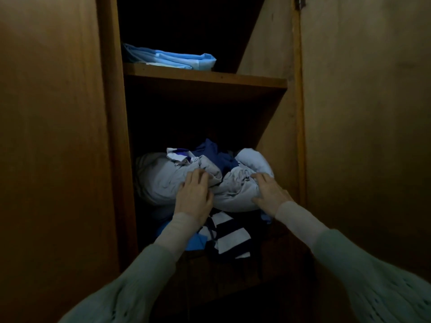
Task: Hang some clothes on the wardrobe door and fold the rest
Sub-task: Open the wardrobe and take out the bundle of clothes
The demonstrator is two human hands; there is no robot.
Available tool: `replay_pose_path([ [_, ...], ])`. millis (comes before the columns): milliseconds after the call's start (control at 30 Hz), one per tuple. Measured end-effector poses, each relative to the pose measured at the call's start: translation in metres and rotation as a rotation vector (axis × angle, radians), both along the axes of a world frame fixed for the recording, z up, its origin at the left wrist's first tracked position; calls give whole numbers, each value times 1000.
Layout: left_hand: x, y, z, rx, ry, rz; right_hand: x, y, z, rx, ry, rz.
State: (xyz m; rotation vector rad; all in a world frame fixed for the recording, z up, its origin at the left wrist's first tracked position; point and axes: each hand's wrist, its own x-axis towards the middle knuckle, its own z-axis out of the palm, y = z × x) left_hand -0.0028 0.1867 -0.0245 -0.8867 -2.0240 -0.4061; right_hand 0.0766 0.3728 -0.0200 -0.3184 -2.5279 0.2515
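Wardrobe [112, 136] stands open, dim inside; right door [361, 113] swung out, bare, nothing hung on it yet. Upper shelf [205, 80] carries a folded blue stack [170, 58], pushed to the left so it sits flat.

Lower shelf: unfolded clothes heap [163, 180], pale grey fabric on top, dark blue pieces behind, a navy/white striped garment [229, 236] spilling over the front edge. Looks stuffed in, not sorted.

Left hand [194, 194] lies on the grey bundle, fingers curled into a fold, gripping it. Right hand [268, 192] rests spread on the bundle's right side, fingers fairly straight, not clenched. Prob. bracketing the heap from both sides so it comes out as one load w/o dropping the loose striped piece. Task barely begun, by my reading.
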Motion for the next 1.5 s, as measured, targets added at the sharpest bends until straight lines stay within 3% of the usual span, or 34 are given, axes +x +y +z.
replay_pose_path([
  [133,-19,22,18,238,225,-42,-36,22,6,6,9,-19],
  [233,-33,34,37,358,214,-39,-63,40,14,3,15,-65],
  [367,-57,41,57,353,-71,240,-94,59,25,-114,108,-134],
  [600,-83,40,75,349,-618,486,-128,73,36,-479,57,-191],
  [900,-112,40,70,600,-877,518,-156,79,50,-623,-30,-114],
  [1033,-115,31,71,607,-910,434,-163,74,54,-601,-88,-96],
  [1133,-121,22,72,562,-918,495,-167,76,56,-641,-92,-59],
  [1267,-120,22,63,495,-797,597,-174,78,56,-669,9,-95],
  [1500,-105,42,64,294,-439,603,-172,68,66,-267,245,-73],
])
